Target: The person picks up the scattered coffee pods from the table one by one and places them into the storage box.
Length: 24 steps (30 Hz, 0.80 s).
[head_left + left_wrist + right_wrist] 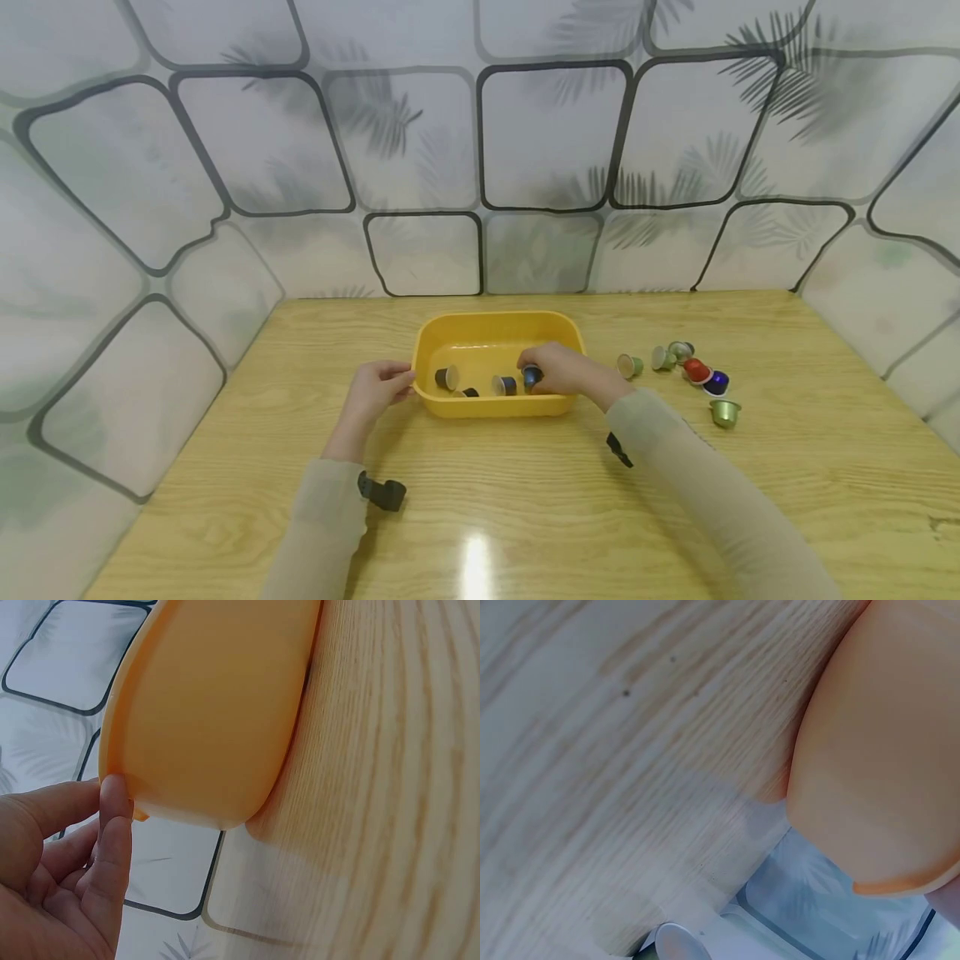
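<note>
A yellow rectangular plastic bin [491, 407] with rounded corners stands on the wooden table. My left hand [371, 390] pinches its left rim between thumb and fingers, closer up in the left wrist view, where the bin's outer wall [210, 712] fills the upper middle. Reaching over the bin's right side, my right hand [564, 369] holds a dark blue coffee capsule [532, 378] low inside the bin. Beside it lies another blue capsule [504, 385] on its side. Farther left are a black capsule [447, 377] and a dark one [469, 392], partly hidden by the front wall.
Right of the bin lie loose capsules: a pale green one [630, 365], a red one [697, 371], a purple-blue one [716, 383], a green one [724, 412] and several more. A patterned wall [420, 250] borders the table's back edge.
</note>
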Available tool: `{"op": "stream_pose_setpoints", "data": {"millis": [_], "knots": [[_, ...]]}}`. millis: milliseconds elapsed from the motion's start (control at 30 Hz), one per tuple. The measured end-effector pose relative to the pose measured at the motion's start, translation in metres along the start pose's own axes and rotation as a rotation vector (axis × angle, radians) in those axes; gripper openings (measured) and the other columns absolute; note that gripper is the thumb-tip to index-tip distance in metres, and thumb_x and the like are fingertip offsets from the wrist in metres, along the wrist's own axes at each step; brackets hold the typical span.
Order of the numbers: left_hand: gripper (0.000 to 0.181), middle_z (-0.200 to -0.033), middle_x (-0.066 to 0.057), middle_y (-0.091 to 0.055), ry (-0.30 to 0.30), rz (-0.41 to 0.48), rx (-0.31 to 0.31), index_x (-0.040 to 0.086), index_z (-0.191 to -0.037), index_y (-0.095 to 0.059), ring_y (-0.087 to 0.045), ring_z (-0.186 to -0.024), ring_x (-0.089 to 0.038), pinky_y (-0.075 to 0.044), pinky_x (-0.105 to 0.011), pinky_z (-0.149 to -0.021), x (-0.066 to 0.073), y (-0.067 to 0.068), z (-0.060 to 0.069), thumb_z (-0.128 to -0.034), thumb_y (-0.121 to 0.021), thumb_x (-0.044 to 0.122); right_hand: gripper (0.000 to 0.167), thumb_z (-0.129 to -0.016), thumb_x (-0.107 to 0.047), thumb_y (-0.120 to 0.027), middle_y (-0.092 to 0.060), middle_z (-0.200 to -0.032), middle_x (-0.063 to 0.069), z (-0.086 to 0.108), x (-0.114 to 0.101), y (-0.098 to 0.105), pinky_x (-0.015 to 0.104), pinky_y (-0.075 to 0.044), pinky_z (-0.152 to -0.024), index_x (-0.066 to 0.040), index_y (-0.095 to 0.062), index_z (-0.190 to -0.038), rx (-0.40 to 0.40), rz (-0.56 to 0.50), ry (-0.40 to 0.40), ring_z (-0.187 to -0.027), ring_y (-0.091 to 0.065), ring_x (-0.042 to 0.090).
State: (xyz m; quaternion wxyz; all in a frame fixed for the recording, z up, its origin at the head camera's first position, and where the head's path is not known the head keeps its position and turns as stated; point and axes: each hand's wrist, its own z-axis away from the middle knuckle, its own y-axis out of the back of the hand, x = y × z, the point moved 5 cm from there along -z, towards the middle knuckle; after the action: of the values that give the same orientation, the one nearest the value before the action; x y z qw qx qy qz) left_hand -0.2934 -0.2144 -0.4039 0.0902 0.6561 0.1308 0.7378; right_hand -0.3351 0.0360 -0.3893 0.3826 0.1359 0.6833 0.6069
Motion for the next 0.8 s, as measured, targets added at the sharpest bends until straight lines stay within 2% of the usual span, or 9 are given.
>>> {"op": "stream_pose_setpoints", "data": {"millis": [800], "knots": [[0.030,-0.102,-0.025,-0.058,-0.006,0.005,-0.006,-0.010,-0.111,-0.055,-0.060,-0.070,-0.013,-0.051,-0.025,-0.069,-0.0008,0.0006,-0.0003,-0.0866,-0.056,0.007,0.024,-0.078,-0.003,-0.065,-0.062,-0.098,0.009,-0.0032,-0.0042,-0.0009,0.035,-0.046,-0.079,0.000,-0.062,-0.102,-0.004,0.051,0.046,-0.091,-0.056,0.024]]}}
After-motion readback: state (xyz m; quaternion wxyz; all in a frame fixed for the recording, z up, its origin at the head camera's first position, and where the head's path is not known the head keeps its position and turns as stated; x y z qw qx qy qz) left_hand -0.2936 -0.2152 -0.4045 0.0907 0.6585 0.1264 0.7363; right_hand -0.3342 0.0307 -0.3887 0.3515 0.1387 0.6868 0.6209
